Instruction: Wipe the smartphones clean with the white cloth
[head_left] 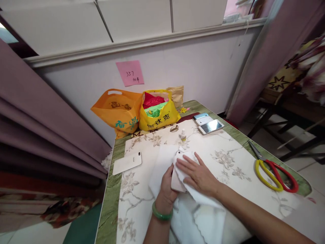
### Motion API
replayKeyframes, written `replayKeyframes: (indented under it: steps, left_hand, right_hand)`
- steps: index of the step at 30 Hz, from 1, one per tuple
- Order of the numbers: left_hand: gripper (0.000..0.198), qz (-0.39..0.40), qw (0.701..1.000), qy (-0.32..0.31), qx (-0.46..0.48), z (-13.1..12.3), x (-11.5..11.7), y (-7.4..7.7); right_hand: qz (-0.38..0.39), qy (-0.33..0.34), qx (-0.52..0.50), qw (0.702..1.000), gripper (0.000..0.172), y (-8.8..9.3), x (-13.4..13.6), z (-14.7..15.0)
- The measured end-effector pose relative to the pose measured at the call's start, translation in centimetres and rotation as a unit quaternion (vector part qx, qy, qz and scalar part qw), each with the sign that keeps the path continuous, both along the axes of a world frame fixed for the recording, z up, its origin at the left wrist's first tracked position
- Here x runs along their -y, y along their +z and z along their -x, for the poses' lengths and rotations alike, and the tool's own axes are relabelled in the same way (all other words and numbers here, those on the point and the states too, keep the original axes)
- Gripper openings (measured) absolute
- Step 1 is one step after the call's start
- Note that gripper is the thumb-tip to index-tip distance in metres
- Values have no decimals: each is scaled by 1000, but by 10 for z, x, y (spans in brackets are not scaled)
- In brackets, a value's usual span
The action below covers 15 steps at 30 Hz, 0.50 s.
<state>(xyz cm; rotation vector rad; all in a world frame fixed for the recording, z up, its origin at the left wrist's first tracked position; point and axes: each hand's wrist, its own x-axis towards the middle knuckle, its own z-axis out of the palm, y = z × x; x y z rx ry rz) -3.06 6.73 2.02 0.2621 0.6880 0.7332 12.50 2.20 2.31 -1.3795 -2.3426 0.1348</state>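
At the lower middle of the frame, the left hand (167, 188) is gripping a phone (177, 176) while the right hand (198, 174) is pressing a white cloth (200, 200) flat, fingers spread, onto it.

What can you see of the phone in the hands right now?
The phone is a slim, pale pinkish handset, back up, with a small dark dot, likely a lens, near its top. The left hand grips its left edge. The right hand presses a white cloth flat over its right side, above the table.
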Motion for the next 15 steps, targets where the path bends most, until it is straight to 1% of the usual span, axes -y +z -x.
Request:
replayKeyframes:
  steps: [1,2,3,4,5,8,9,10,11,13,15]
  left_hand:
    - [30,-8,1000,0,-3,-1,0,0]
    - [29,-13,1000,-3,-4,-1,-1,-1]
    - [29,-14,1000,-3,-5,0,-1,-2]
    - [28,-13,1000,0,-4,0,0,-3]
    - [27,-11,1000,8,-3,2,0,-4]
    - [28,0,1000,17,-3,5,0,-6]
    - [30,5,1000,12,-2,5,-1,-6]
    - [33,8,1000,4,3,5,-1,-6]
    - [35,10,1000,0,10,4,-2,-5]
    - [38,6,1000,3,27,3,-3,-3]
    - [38,-2,999,19,43,2,-4,-1]
  right_hand:
    - [-3,-61,-10,998,58,-1,-4,2]
    - [-5,-104,-17,994,58,-1,-6,6]
    - [-6,-120,-20,993,58,-1,-7,10]
    - [-7,-107,-21,994,58,0,-5,14]
    - [-7,-70,-21,997,57,1,-1,18]
    - [-4,77,-18,997,53,6,14,18]
    - [-3,105,-19,994,50,6,18,14]
    - [-3,118,-22,993,48,6,22,8]
    - [-6,118,-25,993,46,4,24,1]
    - [-19,90,-43,995,43,-1,24,-14]
    - [-34,22,-85,996,40,-7,23,-27]
